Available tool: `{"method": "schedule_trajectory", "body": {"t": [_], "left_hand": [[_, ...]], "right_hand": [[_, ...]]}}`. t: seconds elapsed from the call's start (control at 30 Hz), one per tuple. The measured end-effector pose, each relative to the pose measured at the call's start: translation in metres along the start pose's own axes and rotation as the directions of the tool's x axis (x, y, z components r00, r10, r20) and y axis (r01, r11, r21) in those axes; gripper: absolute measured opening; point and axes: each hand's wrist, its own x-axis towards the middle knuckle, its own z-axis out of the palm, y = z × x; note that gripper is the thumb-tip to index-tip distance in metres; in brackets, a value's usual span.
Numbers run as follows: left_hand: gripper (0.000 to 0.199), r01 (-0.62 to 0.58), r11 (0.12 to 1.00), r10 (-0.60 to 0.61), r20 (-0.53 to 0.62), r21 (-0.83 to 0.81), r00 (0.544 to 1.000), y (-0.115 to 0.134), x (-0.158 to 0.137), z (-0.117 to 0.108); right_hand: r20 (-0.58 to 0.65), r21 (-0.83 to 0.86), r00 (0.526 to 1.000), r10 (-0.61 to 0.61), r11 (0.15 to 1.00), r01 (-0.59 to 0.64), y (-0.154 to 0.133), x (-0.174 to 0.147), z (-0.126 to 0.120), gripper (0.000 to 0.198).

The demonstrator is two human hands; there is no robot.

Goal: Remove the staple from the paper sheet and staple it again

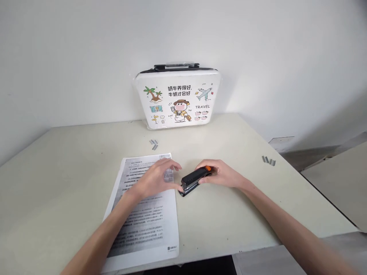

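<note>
Viewing remotely, I see the right hand (223, 174) clamped on the oblong black stapler (192, 178) beside the printed white paper sheet (168, 233); its long axis slants leftward, nose nearest the left hand (155, 178), whose fingers stand apart.

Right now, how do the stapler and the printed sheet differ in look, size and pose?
Look: the stapler is black with an orange part; the printed sheet is white with gray shading and dark text.
Size: the stapler is compact; the printed sheet covers far more area.
Pose: the stapler is gripped by the right hand; the printed sheet lies flat on the table, partly hidden by the left arm.
Shared: both are nearer than the white case.
</note>
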Motion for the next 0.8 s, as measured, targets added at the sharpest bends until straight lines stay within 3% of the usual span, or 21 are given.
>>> {"method": "schedule_trajectory", "body": {"t": [0.1, 0.17, 0.33, 0.53, 0.8], "left_hand": [[0.036, 0.155, 0.968, -0.115, -0.198, 0.200, 0.973, -0.023, -0.003, -0.017], [0.034, 0.276, 0.892, -0.165, -0.313, 0.357, 0.935, -0.043, -0.008, -0.023], [0.037, 0.381, 0.739, -0.166, -0.397, 0.556, 0.903, -0.080, -0.026, -0.021], [0.037, 0.395, 0.748, -0.162, -0.430, 0.534, 0.888, -0.077, -0.028, -0.015], [0.035, 0.424, 0.881, -0.330, -0.371, 0.209, 0.868, -0.073, -0.032, -0.021]], "right_hand": [[-0.030, -0.025, 1.000, 0.000, 1.000, -0.001, 0.001, -0.001, 0.000, 0.032], [-0.048, -0.047, 0.999, 0.004, 0.999, -0.006, 0.001, -0.001, 0.000, 0.032], [-0.060, -0.072, 0.998, 0.005, 0.997, -0.009, 0.003, -0.001, 0.001, 0.033], [-0.052, -0.086, 0.999, -0.008, 0.996, 0.004, 0.002, -0.001, 0.001, 0.036], [-0.063, -0.113, 0.998, -0.029, 0.993, 0.022, 0.001, -0.002, 0.003, 0.037]]}}
